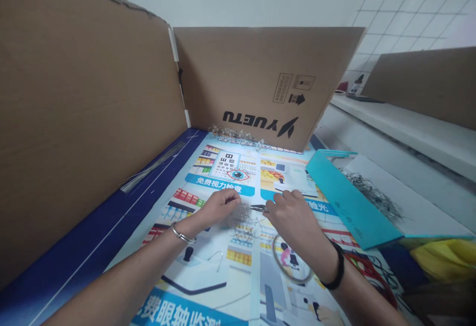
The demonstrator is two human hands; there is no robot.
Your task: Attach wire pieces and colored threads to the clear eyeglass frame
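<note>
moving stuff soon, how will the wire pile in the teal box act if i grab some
The wire pile will probably snag and lift in clumps, since its strands overlap; each piece is likely light, being so thin.

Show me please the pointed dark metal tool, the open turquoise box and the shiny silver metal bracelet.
Pointed dark metal tool (258,208): head view, on its exposed part.
Open turquoise box (344,199): head view, on its long side.
Shiny silver metal bracelet (181,235): head view, on its band.

Is blocked by upright cardboard (85,117) at left, a YUETU-marked carton panel (230,78) ahead, a turquoise box (345,204) at right. Can pass between the forearms (141,266) over the printed poster (241,311), short of pliers (259,208) and tangled wire (243,221).
</note>
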